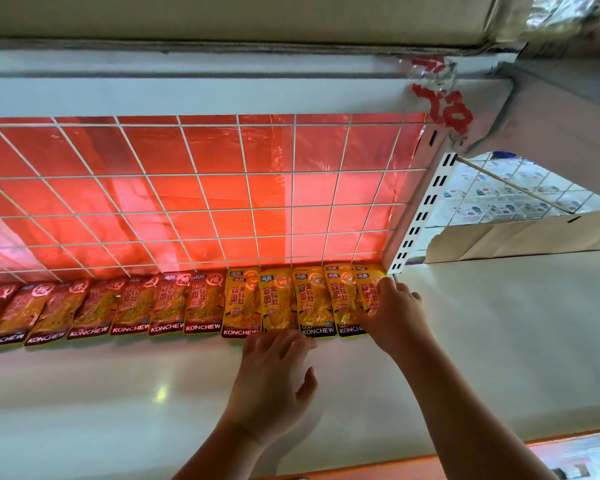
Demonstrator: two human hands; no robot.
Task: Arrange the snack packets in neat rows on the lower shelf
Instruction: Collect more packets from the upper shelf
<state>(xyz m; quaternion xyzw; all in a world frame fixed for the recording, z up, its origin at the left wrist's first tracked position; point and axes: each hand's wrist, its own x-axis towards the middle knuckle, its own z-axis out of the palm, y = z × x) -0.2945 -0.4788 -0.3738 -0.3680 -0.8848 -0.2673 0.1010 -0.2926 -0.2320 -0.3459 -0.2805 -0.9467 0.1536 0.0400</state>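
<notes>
Several yellow KONCHEW snack packets (243, 303) lean in one row against the wire grid at the back of the white shelf (153, 382), running from the left edge to the right corner. My left hand (274, 375) reaches forward with straight fingers, its fingertips touching the bottom edge of a packet near the middle right. My right hand (395, 313) lies with its fingers against the rightmost packet (366, 292), pressing it toward the corner post. Neither hand curls round a packet.
A white wire grid (201, 188) with red foil behind it forms the back wall. A slotted white upright (420, 216) closes the right end. An upper shelf (187, 95) hangs overhead. A neighbouring shelf (516, 306) continues to the right.
</notes>
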